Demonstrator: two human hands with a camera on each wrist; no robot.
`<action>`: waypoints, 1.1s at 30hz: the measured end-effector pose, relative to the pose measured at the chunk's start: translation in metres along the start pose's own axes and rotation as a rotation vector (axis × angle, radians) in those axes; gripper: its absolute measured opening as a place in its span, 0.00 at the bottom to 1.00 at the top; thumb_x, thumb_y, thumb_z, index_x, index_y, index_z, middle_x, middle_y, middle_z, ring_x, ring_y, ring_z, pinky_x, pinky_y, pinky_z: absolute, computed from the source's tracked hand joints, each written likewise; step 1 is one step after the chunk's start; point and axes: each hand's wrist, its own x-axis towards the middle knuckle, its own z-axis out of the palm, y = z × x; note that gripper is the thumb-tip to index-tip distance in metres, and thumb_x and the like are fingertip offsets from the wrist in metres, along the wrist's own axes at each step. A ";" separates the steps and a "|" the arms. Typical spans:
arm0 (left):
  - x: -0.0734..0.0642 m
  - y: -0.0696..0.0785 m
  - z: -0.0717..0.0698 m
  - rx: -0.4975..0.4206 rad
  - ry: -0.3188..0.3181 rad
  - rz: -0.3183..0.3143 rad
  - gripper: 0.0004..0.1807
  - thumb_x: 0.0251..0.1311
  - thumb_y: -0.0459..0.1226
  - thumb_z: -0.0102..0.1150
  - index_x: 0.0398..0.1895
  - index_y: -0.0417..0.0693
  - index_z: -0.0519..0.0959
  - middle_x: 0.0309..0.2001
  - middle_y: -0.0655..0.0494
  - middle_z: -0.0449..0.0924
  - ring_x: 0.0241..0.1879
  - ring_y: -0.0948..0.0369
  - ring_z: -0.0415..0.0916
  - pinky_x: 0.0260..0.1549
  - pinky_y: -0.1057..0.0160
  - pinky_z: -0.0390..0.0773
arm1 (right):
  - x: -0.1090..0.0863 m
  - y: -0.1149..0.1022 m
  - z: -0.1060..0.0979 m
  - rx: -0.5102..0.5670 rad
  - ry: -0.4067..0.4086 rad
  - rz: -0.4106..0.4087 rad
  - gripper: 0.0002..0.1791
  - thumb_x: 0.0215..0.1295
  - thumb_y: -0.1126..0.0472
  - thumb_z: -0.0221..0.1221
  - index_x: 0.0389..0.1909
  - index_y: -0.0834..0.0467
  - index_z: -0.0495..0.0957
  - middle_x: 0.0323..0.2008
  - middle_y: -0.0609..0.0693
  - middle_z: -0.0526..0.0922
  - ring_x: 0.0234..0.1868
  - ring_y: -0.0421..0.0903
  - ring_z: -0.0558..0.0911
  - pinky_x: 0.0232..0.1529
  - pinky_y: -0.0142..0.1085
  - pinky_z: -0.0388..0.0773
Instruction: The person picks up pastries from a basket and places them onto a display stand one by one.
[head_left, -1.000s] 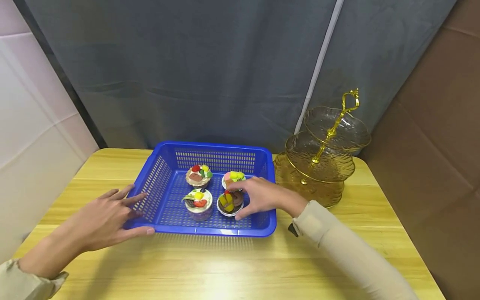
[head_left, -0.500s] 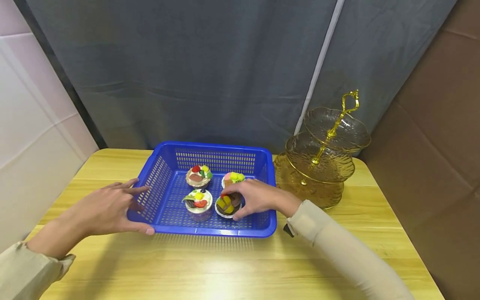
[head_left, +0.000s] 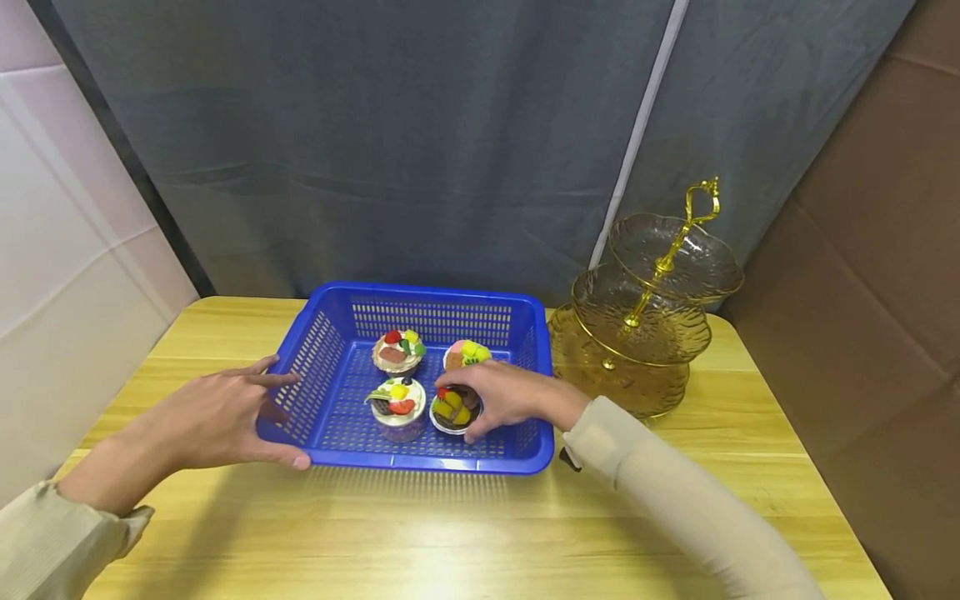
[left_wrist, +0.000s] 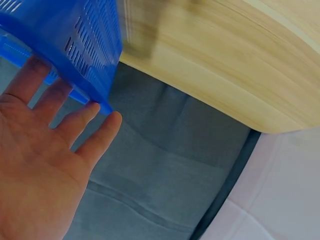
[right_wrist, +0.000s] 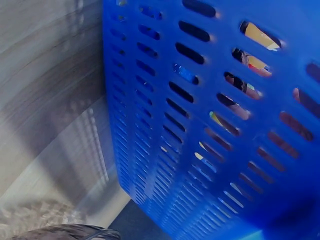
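Note:
A blue slotted plastic basket holds several cupcakes. Inside it, my right hand pinches a chocolate cupcake with yellow fruit pieces, thumb at the near side and fingers over the far side. Left of that stands a white-cream cupcake; behind are a beige cupcake and a pink-and-yellow-topped one, partly covered by the hand. My left hand rests at the basket's left rim, fingers spread, thumb along the front corner. In the right wrist view the basket's wall hides most of the grip.
To the right of the basket stands a three-tier amber glass stand with a gold handle, close to the basket's right rim. Both stand on a light wooden table. A grey curtain hangs behind, with brown cloth at the right.
My right hand has moved slightly left and closed in on the chocolate cupcake, which shifted a little left. My left hand has slid slightly up along the basket's rim.

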 end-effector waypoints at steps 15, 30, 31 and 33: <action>0.000 0.001 0.001 -0.017 0.020 -0.007 0.37 0.41 0.74 0.63 0.32 0.51 0.90 0.57 0.41 0.80 0.62 0.29 0.66 0.45 0.32 0.76 | 0.006 -0.001 0.003 -0.003 -0.014 0.011 0.44 0.50 0.58 0.76 0.68 0.59 0.69 0.60 0.50 0.78 0.57 0.43 0.78 0.62 0.34 0.71; -0.001 0.001 0.002 -0.038 0.035 -0.004 0.36 0.41 0.73 0.65 0.31 0.51 0.90 0.56 0.41 0.81 0.62 0.29 0.66 0.45 0.32 0.75 | -0.003 -0.002 -0.001 0.052 0.098 -0.054 0.41 0.50 0.57 0.75 0.66 0.62 0.71 0.57 0.49 0.79 0.53 0.41 0.77 0.57 0.31 0.74; -0.001 0.001 0.003 -0.040 0.037 -0.003 0.36 0.40 0.73 0.65 0.31 0.51 0.90 0.56 0.41 0.81 0.62 0.29 0.66 0.45 0.32 0.75 | -0.005 -0.002 -0.001 0.056 0.110 -0.071 0.42 0.50 0.57 0.75 0.67 0.62 0.71 0.56 0.49 0.79 0.52 0.41 0.77 0.56 0.31 0.74; -0.001 0.000 0.002 -0.037 0.039 0.002 0.35 0.40 0.72 0.65 0.31 0.51 0.90 0.56 0.41 0.81 0.62 0.28 0.67 0.45 0.32 0.75 | -0.008 -0.003 -0.004 0.067 0.137 -0.099 0.42 0.50 0.56 0.74 0.67 0.62 0.71 0.56 0.48 0.79 0.51 0.40 0.77 0.54 0.30 0.74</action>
